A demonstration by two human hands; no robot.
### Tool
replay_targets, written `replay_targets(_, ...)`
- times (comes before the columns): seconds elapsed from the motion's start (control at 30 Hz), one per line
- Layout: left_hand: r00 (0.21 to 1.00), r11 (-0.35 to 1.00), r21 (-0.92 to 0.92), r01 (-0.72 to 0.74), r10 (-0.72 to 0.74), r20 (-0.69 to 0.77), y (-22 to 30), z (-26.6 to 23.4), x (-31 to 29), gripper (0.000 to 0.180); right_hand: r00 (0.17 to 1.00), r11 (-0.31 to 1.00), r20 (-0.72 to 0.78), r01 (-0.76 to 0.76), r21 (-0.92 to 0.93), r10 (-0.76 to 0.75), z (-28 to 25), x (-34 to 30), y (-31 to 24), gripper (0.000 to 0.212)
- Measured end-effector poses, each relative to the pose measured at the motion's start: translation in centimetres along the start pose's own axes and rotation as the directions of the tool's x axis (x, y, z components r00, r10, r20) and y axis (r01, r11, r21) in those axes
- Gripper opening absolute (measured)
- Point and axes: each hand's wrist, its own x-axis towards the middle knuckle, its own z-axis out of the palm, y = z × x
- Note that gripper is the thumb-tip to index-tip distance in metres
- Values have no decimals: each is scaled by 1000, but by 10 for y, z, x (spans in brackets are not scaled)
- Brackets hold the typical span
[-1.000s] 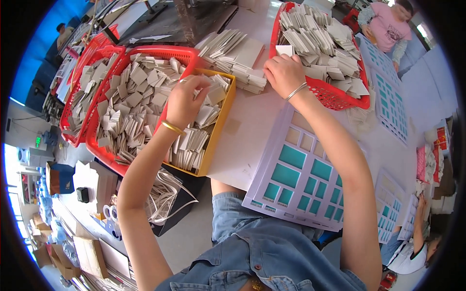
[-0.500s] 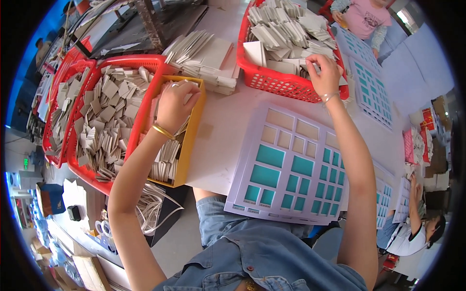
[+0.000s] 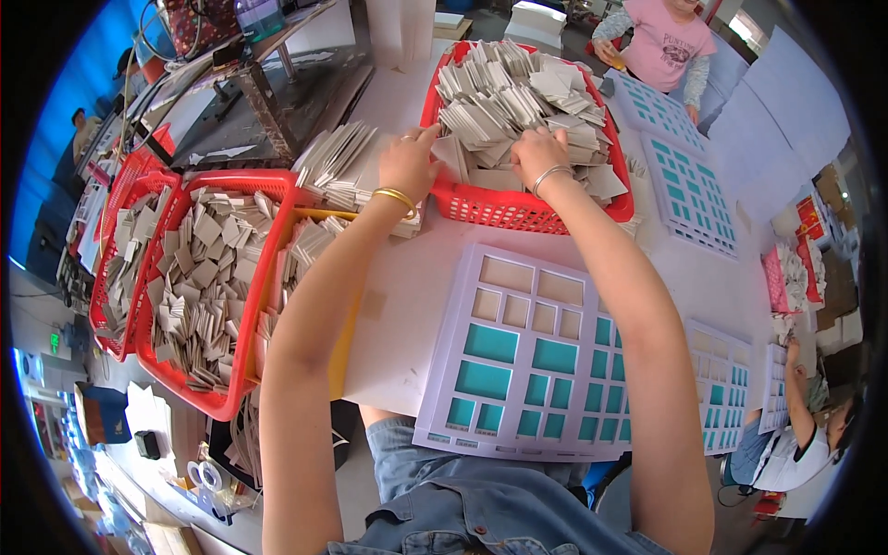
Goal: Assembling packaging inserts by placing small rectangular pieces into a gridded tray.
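Observation:
A red plastic basket (image 3: 504, 215) full of pale grey cardboard pieces (image 3: 499, 102) stands ahead of me. My left hand (image 3: 407, 168) is at its near left corner, fingers partly bent, thumb and forefinger apart beside a pale piece standing there. Over the basket's near side, my right hand (image 3: 540, 157) has its fingers curled down among the pieces; whatever they hold is hidden. Below my arms lies a white panel (image 3: 525, 370) of framed windows, some backed in teal, others in beige. It rests on a similar panel.
To the left, a red basket (image 3: 222, 407) holds loose cardboard pieces, beside a yellow box (image 3: 347, 347) of more. A stack of cards (image 3: 338, 166) lies left of the far basket. Other window panels (image 3: 694, 199) lie at right. A person in pink (image 3: 666, 46) stands across the table.
My left hand has moved from the yellow box to the far basket's left corner. My right hand has shifted left and curled lower among its pieces. The view has tilted slightly.

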Motion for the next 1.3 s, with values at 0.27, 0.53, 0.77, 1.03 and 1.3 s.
replay_targets(0.27, 996, 1000, 29, -7, 9, -88, -5, 1, -1, 24, 964, 867, -204, -48, 497, 170, -11, -6, 30, 5)
replay_targets(0.53, 959, 933, -360, -28, -77, -273, 5, -58, -24, 15, 891, 212, -121, 29, 977, 438, -33, -63, 53, 14)
replay_targets(0.77, 935, 733, -625, 270, -44, 352, 71, -75, -167, 27, 926, -36, 349, -348, 937, 142, -49, -232, 11, 37)
replay_targets(1.03, 802, 708, -515, 483, -121, 585, 86, -32, -267, 26, 960, 64, 264, -271, 961, 94, 12, -296, -29, 26)
replay_targets(1.3, 886, 895, -368, 252, -61, 459, 109, -18, -271, 32, 896, -7, 422, -425, 905, 137, 14, -273, -57, 15)
